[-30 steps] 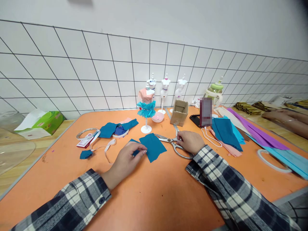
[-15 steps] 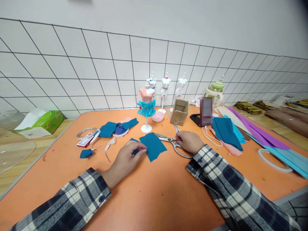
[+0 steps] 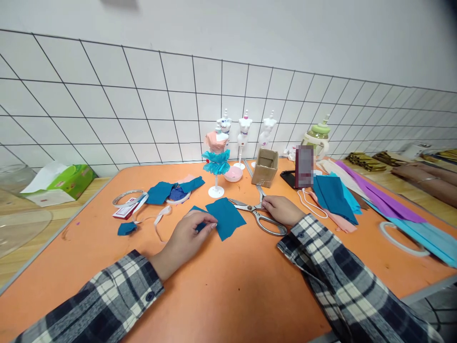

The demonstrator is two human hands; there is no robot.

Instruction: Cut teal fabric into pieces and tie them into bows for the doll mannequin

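Two hands, well apart, both low over the orange counter (image 3: pixel 235 305). Only the head view to go by.

Left hand (image 3: pixel 189 233): thumb and index tips close together, right at the left edge of a teal square sheet (image 3: pixel 226 218). A second teal piece (image 3: pixel 200 226) shows in the gap between thumb and fingers. Can't tell from where I stand if anything is pinched.

Right hand (image 3: pixel 283 209): fingers curled onto the upper handle of the metal scissors (image 3: pixel 252 208). Lower handle loop angles toward the sleeve, blades point left at the sheet's right corner.

Sheet lies flat in front of the white dress form (image 3: pixel 216 164) with the peach top and turquoise ruffle. Cardboard box (image 3: pixel 264 171) is just behind the scissors; pink bowl (image 3: pixel 233 175) beside the form.

Handling, my read: sheet is very light, limp, easily creased or torn. Crepe paper or thin cloth, can't tell. Take it flat by an edge, light pinch, don't tug a corner. Scissors look stiff, fairly heavy, smooth: hold by the loops, keep off the blades.
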